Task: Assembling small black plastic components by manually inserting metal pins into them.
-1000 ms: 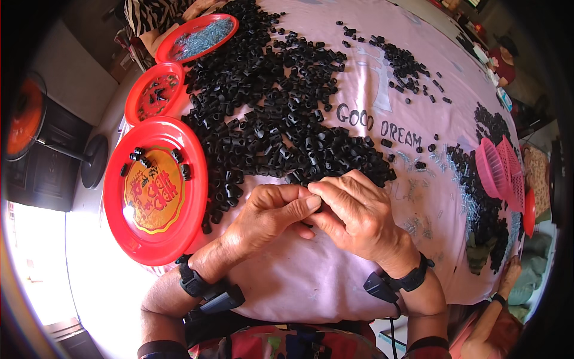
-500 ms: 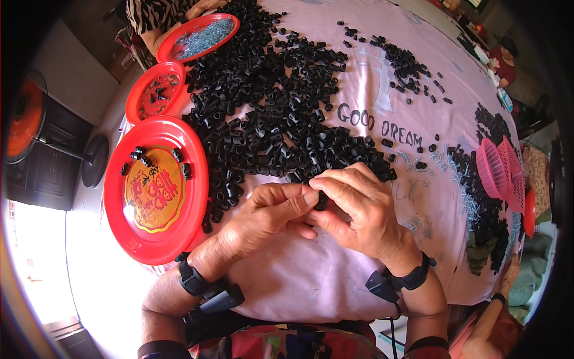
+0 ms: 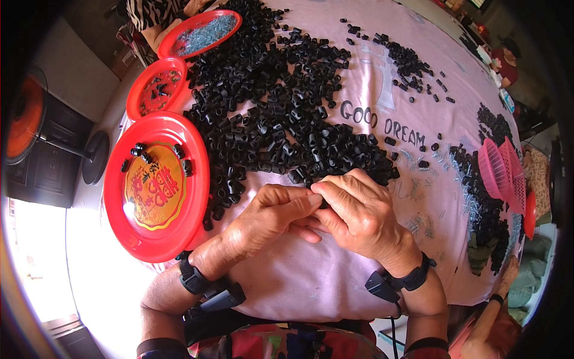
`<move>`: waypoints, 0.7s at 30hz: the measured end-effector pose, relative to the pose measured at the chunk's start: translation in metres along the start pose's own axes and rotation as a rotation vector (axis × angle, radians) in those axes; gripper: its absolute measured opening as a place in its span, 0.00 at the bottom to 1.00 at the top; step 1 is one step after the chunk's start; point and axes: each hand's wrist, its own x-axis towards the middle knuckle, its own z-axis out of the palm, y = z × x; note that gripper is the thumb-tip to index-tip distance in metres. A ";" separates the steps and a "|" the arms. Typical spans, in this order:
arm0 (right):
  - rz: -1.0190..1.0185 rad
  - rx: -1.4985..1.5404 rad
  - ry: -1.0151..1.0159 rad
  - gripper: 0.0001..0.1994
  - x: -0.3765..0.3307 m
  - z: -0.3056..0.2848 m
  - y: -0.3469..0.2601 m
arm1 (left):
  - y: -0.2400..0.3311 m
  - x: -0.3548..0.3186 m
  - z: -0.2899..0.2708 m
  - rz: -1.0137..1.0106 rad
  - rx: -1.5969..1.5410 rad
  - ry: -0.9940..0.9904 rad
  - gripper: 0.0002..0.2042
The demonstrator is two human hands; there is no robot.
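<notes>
My left hand (image 3: 274,214) and my right hand (image 3: 360,210) meet in front of me over the cloth, fingertips closed together on a small black plastic piece (image 3: 324,204). Most of that piece is hidden by my fingers. Just beyond my hands spreads a big heap of black plastic pieces (image 3: 272,113), short and tube-like. To my left lies a large red plate (image 3: 200,173) with several black pieces on its yellow printed middle.
Beyond the large plate are a smaller red plate (image 3: 133,96) with black pieces and another red plate (image 3: 164,48) full of thin silvery pieces. Pink baskets (image 3: 496,170) stand at the right among more black pieces. Other people sit around the pink tablecloth (image 3: 281,269).
My hands stay together on the black piece; the right hand's fingers have shifted slightly and now cover more of it. The view has moved a little.
</notes>
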 end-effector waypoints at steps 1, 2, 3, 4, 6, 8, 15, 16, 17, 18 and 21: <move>0.001 0.001 -0.001 0.22 0.001 0.000 0.001 | 0.000 -0.001 0.000 -0.001 0.022 -0.003 0.19; 0.014 0.045 0.013 0.22 0.002 -0.001 0.002 | 0.000 0.000 -0.001 -0.002 0.021 -0.003 0.19; 0.024 0.090 0.027 0.23 0.004 -0.001 0.004 | -0.002 0.001 -0.002 0.004 -0.016 -0.011 0.20; 0.019 0.080 0.059 0.23 0.005 -0.002 0.007 | -0.002 0.001 -0.002 0.011 -0.053 -0.019 0.21; 0.004 0.064 0.112 0.24 0.006 -0.004 0.010 | 0.003 0.001 0.001 0.054 -0.080 -0.016 0.22; 0.002 0.063 0.114 0.24 0.006 -0.004 0.010 | 0.007 -0.001 0.000 0.071 0.019 0.051 0.22; -0.027 0.019 0.089 0.22 0.005 -0.008 0.004 | 0.005 -0.002 -0.001 0.139 0.083 -0.017 0.19; -0.032 0.014 0.088 0.23 0.005 -0.009 0.003 | 0.002 -0.001 -0.002 0.170 0.091 -0.025 0.18; -0.037 0.010 0.087 0.23 0.005 -0.009 0.002 | 0.000 -0.001 -0.002 0.201 0.100 -0.032 0.17; -0.039 0.013 0.090 0.23 0.006 -0.008 0.002 | 0.000 -0.002 -0.002 0.201 0.103 -0.028 0.17; -0.038 0.111 0.111 0.27 0.008 -0.005 0.005 | 0.002 -0.004 -0.002 0.214 0.191 0.016 0.15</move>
